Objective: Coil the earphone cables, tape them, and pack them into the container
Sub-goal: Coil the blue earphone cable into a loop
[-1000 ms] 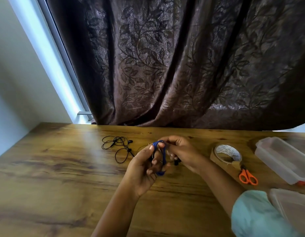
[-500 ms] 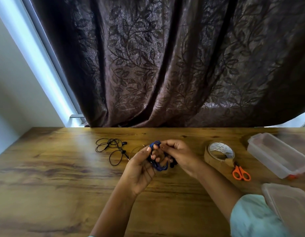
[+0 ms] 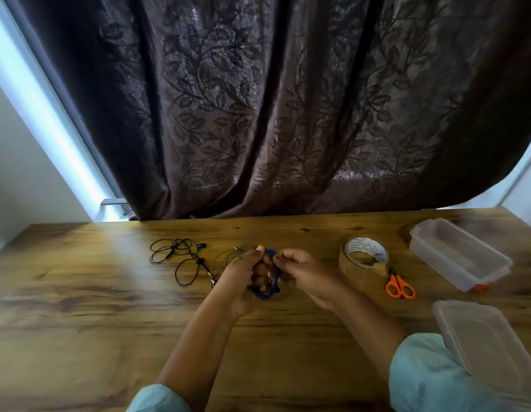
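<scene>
Nearest, at the right edge, a clear lid (image 3: 484, 346) lies on the tabletop (image 3: 80, 307). Mid-table, the left hand (image 3: 243, 281) has its fingers curled round a coiled blue earphone cable (image 3: 265, 292) while the right hand (image 3: 306, 272) pinches its upper loop. Further right sit orange scissors (image 3: 399, 288), a tape roll (image 3: 364, 258) and an open container (image 3: 460, 257). Black earphones (image 3: 181, 257) lie loose, just left of the hands.

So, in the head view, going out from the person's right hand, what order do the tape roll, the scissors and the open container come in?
1. Tape roll, just right of the right hand.
2. Orange scissors, beyond the roll.
3. Open container, farthest right.
</scene>
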